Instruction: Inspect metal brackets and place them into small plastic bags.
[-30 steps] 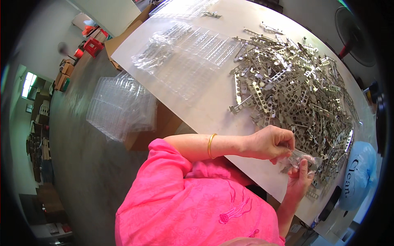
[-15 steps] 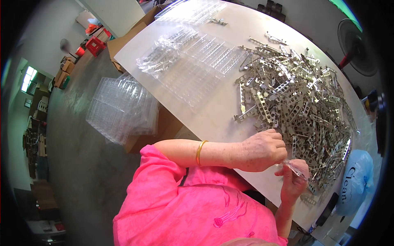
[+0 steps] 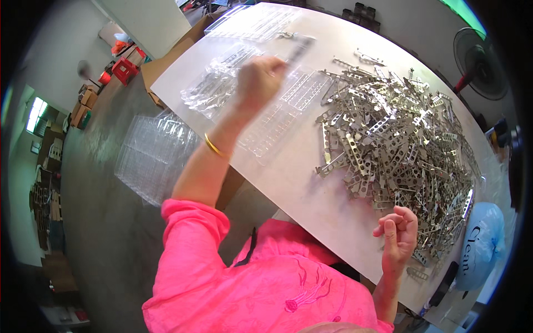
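My left hand (image 3: 260, 83) is raised over the clear plastic tray (image 3: 264, 130), pinching a narrow metal strip (image 3: 300, 50) that is smeared by motion. Beneath and beside that hand lie crumpled clear wraps (image 3: 208, 83) with silvery pieces in them. At the near edge of a large heap of perforated metal strips (image 3: 388, 139), my right hand (image 3: 398, 236) is held up, fingers loosely bent and thumb apart, with nothing visible in it. A few metal strips (image 3: 286, 35) lie farther back, close to the strip in my left hand.
Another clear tray (image 3: 250, 22) lies at the table's far end. Stacked clear trays (image 3: 152, 152) rest beside the table's left edge, near a cardboard box (image 3: 230, 186). A blue plastic bag (image 3: 480, 247) stands at the right, and a fan (image 3: 477, 64) is behind the table.
My left hand has swung from beside my right hand to the far left, over the trays, carrying a metal strip. My right hand has let go and its fingers have loosened.
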`<state>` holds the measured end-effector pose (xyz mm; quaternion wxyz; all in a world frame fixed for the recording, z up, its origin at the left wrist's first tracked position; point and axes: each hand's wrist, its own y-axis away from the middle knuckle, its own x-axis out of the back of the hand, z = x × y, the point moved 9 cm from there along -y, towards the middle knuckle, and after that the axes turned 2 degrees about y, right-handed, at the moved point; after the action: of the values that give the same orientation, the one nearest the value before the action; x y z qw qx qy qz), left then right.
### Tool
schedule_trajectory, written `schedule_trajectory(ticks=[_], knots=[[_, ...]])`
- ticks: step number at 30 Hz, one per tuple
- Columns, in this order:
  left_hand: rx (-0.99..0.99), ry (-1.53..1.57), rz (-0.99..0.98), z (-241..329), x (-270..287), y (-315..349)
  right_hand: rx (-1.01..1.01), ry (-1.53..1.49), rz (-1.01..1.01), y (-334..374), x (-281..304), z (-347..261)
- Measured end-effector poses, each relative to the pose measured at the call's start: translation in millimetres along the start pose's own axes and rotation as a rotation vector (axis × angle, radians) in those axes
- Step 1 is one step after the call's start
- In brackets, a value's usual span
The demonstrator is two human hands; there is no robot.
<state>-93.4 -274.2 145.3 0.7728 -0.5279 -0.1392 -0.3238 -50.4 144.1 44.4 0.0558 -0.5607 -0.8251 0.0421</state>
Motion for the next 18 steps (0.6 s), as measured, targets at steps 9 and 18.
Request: schedule_trajectory(ticks=[9, 18], knots=[[0.425, -0.592, -0.223, -192.3, -9.7, -42.4, -0.126, 0.034, 0.042, 7.2, 7.4, 23.0], [0.432, -0.511, -0.262, -225.1, -57.2, -35.4, -0.171, 0.05, 0.047, 5.2, 0.3, 25.5]])
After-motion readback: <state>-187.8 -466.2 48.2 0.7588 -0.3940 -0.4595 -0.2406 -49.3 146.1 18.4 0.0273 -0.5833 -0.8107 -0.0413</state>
